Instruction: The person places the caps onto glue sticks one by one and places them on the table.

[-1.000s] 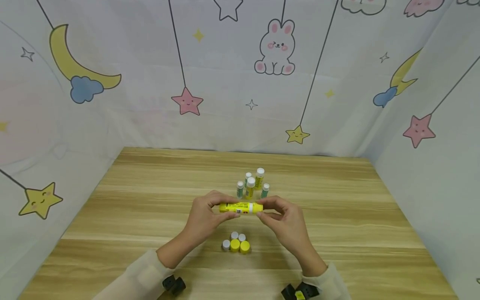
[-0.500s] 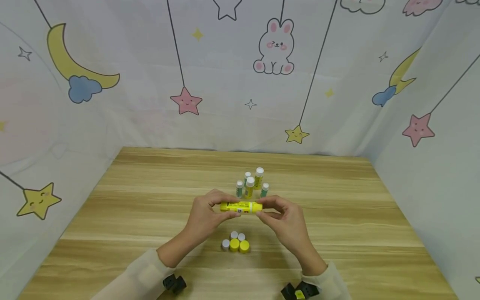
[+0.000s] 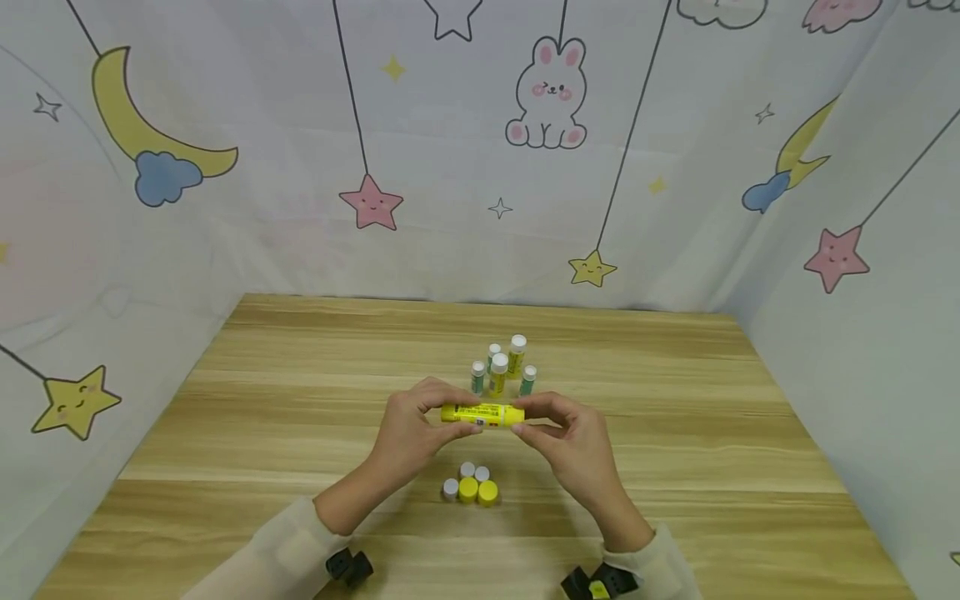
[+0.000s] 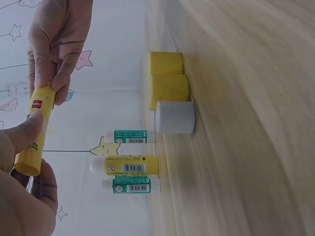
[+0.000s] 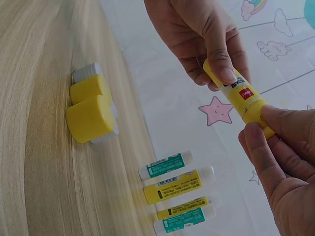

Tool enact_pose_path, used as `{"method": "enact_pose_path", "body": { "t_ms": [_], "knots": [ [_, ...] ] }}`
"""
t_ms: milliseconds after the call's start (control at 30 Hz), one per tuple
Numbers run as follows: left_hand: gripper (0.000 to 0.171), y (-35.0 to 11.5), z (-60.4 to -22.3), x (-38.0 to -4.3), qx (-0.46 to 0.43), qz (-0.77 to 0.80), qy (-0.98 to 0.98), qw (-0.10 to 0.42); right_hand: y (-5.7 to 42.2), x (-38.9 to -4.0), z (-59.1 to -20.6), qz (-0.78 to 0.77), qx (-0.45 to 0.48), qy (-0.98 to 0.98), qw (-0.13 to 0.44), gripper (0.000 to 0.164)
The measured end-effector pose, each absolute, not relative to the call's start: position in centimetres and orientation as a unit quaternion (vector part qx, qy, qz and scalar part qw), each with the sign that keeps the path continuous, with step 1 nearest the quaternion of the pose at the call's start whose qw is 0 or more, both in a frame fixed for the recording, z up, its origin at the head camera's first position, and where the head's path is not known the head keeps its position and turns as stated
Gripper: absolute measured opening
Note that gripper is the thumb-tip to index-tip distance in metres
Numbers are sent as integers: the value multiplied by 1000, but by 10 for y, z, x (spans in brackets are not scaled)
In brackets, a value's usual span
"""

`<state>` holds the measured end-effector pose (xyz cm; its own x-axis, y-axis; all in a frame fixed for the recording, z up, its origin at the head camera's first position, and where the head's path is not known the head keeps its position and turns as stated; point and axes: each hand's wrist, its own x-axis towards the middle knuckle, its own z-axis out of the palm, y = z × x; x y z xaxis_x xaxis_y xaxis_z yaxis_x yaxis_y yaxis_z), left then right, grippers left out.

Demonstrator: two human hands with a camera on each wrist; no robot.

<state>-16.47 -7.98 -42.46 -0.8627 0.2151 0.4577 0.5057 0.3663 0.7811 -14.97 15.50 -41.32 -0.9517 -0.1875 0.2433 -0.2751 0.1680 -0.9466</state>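
Level above the table, a yellow glue stick (image 3: 480, 414) is held between both hands. My left hand (image 3: 408, 429) pinches its left end between thumb and fingers. At the other end my right hand (image 3: 573, 446) pinches the yellow cap (image 5: 254, 112), which sits against the body. The red label faces the right wrist view. Just beyond the hands stand several uncapped glue sticks with white tops: yellow ones (image 3: 498, 379) and slimmer green ones (image 3: 528, 382).
Nearer the body, two yellow caps (image 3: 487, 493) and several white caps (image 3: 451, 489) are grouped on the wooden table (image 3: 300, 358). A white patterned cloth (image 3: 450, 125) rises behind the table and along its sides.
The white band between the glue stick's body and the cap has nearly vanished as the cap moved onto the body. The glue stick has rolled slightly; both hands stay almost in place.
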Motion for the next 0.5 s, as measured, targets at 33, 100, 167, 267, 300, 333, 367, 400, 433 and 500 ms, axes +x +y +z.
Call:
{"method": "enact_pose_path", "body": {
  "t_ms": [33, 100, 167, 267, 300, 333, 367, 400, 433, 500],
  "knots": [
    [30, -80, -424, -165, -222, -518, -814, 141, 155, -150, -413, 627, 151, -763, 35, 21],
    [30, -79, -424, -165, -223, -518, -813, 144, 155, -150, -413, 629, 150, -762, 38, 21],
    [30, -79, -424, -165, -224, -521, -810, 147, 155, -150, -413, 631, 145, -761, 39, 21],
    [31, -78, -423, -165, -229, -525, -806, 152, 155, -150, -412, 632, 135, -762, 41, 21],
    [31, -77, -423, -165, -230, -526, -804, 153, 155, -150, -412, 631, 132, -763, 42, 21],
    [31, -77, -423, -165, -232, -527, -803, 155, 154, -150, -412, 631, 129, -764, 42, 20],
    [31, -77, -423, -165, -233, -527, -802, 157, 154, -150, -411, 631, 127, -764, 43, 20],
    [31, -77, -424, -165, -234, -527, -802, 158, 154, -150, -411, 631, 126, -765, 44, 20],
    [31, -77, -424, -165, -235, -527, -801, 160, 154, -150, -411, 631, 124, -764, 43, 20],
    [31, -76, -424, -165, -236, -527, -800, 165, 153, -150, -411, 632, 123, -763, 45, 19]
  ]
}}
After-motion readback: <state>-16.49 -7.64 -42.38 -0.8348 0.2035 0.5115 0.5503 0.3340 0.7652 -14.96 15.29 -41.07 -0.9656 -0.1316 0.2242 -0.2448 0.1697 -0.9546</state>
